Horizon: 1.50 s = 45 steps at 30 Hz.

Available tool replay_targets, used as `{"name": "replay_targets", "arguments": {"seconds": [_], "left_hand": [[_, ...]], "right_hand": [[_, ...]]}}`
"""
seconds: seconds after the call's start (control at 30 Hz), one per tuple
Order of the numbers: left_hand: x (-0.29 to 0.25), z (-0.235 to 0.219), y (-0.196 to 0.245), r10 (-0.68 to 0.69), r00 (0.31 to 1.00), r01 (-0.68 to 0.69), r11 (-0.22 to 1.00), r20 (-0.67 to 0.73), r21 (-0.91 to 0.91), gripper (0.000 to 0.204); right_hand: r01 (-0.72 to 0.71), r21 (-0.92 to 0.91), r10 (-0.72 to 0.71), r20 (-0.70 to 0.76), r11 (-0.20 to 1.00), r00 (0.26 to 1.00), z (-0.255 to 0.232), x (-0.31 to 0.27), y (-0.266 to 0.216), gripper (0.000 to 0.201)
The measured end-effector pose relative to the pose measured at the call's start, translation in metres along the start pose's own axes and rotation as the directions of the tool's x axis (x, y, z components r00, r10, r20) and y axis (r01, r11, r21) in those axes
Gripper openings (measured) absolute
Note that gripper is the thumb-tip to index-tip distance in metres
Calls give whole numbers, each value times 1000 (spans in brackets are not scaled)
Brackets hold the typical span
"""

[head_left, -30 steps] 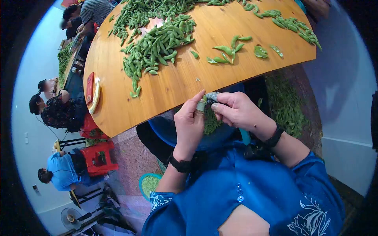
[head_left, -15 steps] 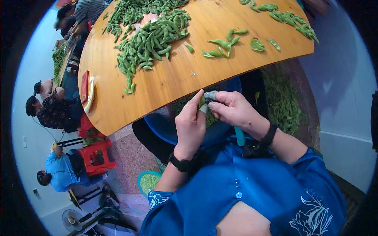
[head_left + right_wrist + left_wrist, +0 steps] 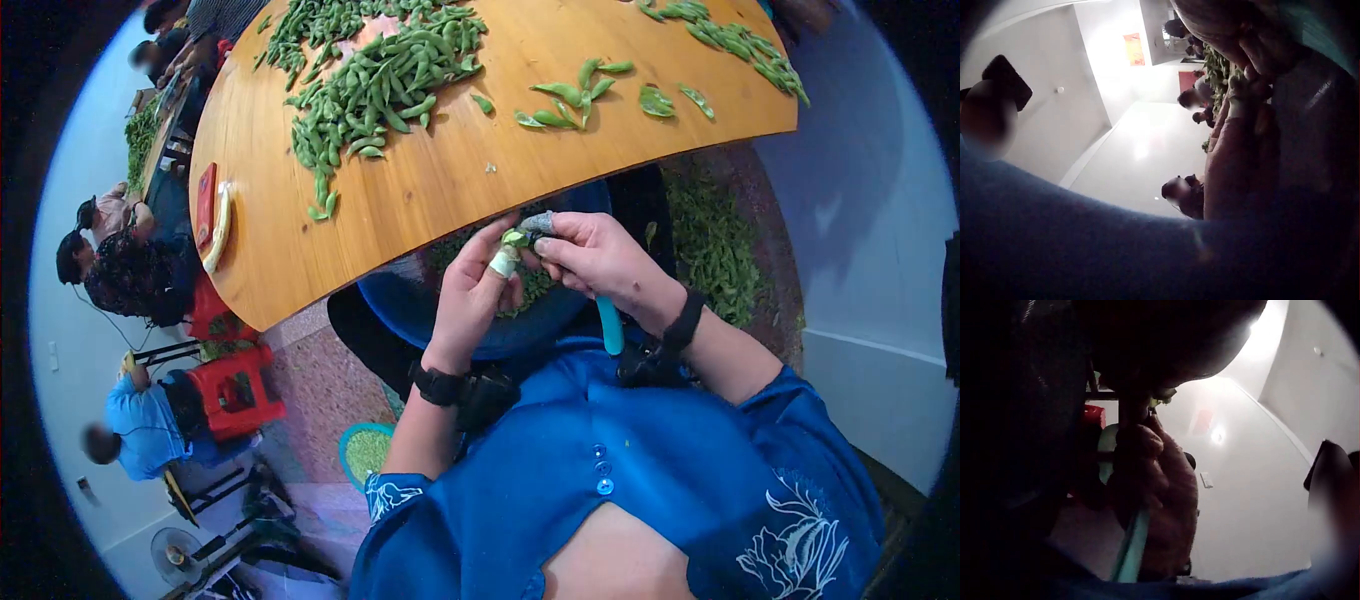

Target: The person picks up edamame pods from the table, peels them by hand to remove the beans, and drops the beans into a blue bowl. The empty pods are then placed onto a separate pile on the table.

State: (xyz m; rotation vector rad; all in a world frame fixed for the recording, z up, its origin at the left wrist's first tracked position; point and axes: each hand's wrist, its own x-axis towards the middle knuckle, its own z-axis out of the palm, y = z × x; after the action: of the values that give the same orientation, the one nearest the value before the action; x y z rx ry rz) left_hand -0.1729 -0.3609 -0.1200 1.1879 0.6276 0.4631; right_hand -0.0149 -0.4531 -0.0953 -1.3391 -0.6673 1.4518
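Over a blue basin (image 3: 385,305), both hands meet at a green soybean pod (image 3: 516,239). My left hand (image 3: 468,305) pinches the pod, its thumb wrapped in a pale covering. From the other side my right hand (image 3: 615,265), a grey wrap on its index finger, reaches the pod with thumb and index fingertips. A tool's teal handle (image 3: 609,325) sticks out below the right palm, held under curled fingers; its working end is hidden. The left wrist view shows the handle (image 3: 1132,550) in the dim right hand (image 3: 1169,506). Green bits lie in the basin.
The wooden table (image 3: 420,235) bears a large heap of pods (image 3: 390,90), several loose pods (image 3: 580,95) and a red box (image 3: 206,200). Leafy green waste (image 3: 710,250) covers the floor at right. Red stools (image 3: 235,390) and seated people are at left.
My left hand has shifted slightly left and lower, and its wrapped thumb has tilted, so the pod shows more plainly. My right hand stays at the pod. The head view has shifted a little.
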Motion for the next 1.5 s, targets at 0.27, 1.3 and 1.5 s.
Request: {"name": "replay_targets", "arguments": {"seconds": [0.27, 1.3, 1.5], "left_hand": [[0, -8, -7, 64, 990, -84, 981, -122, -173, 17], [-8, 6, -2, 481, 876, -295, 514, 14, 805, 42], [-9, 9, -4, 442, 896, -246, 573, -42, 782, 40]], "right_hand": [[360, -535, -432, -12, 764, 902, 5, -3, -1, 22], [177, -350, -162, 74, 920, 984, 12, 6, 6, 17], [237, -371, -243, 32, 898, 970, 13, 5, 9, 14]]}}
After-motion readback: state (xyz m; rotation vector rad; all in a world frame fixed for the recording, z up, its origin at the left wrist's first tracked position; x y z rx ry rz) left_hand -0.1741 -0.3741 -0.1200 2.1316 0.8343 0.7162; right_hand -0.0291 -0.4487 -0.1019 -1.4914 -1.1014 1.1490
